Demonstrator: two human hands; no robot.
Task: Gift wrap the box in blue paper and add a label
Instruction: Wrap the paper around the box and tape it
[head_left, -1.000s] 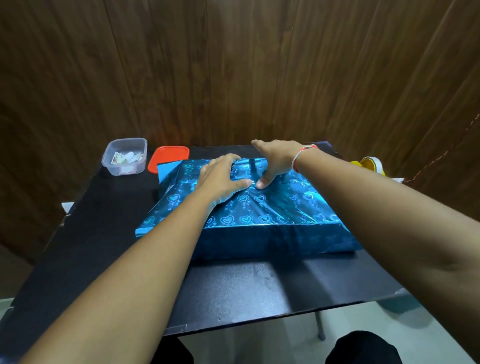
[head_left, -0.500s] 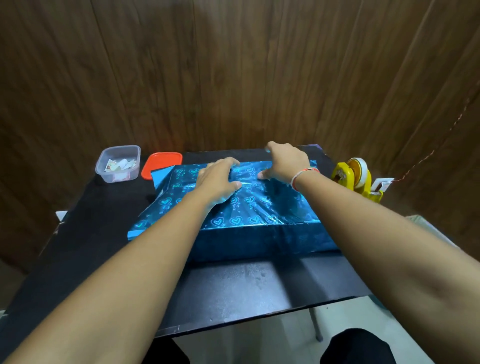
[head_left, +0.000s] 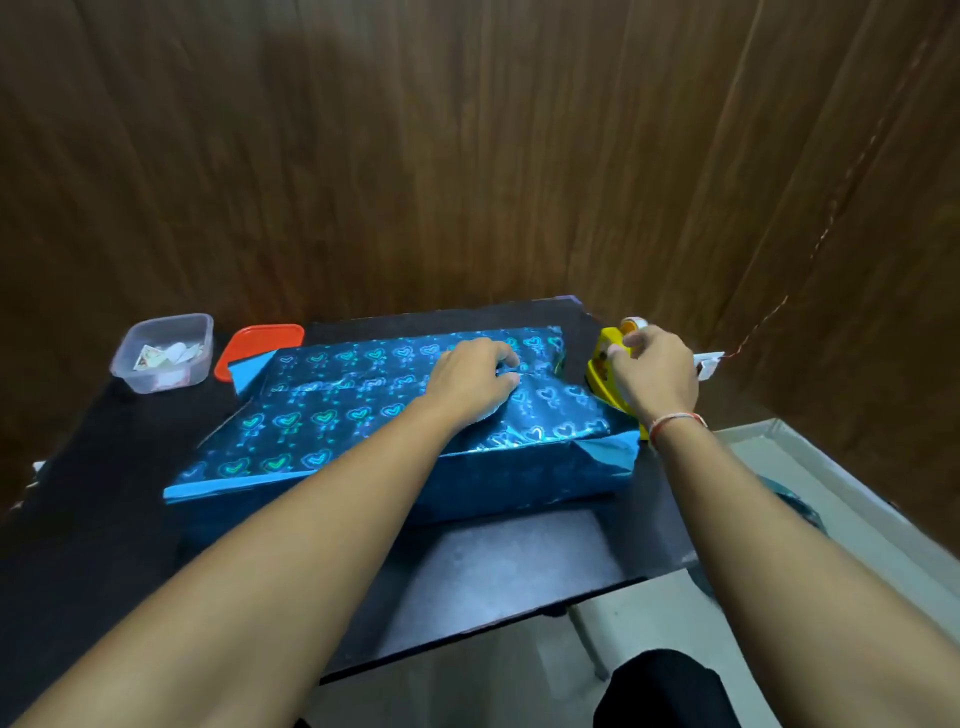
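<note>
Box (head_left: 395, 431), wrapped in shiny blue paper (head_left: 322, 415) printed with hearts, lies in the middle of the black tabletop (head_left: 498, 566). On top of the box, toward its far right part, the left hand (head_left: 470, 382) rests with fingers (head_left: 506, 358) curled down, pressing the paper's overlapping edge. Just right of the box stands a yellow tape dispenser (head_left: 605, 371); the right hand (head_left: 654, 374) is on it, fingertips gathered at the tape roll on top, though what they pinch cannot be told. A red-and-white thread band (head_left: 675, 420) circles that wrist. Left of the box, at its far corner, lies an orange lid (head_left: 260, 340), and beyond it a clear plastic tub (head_left: 163, 351) holding small paper labels (head_left: 166, 356).
</note>
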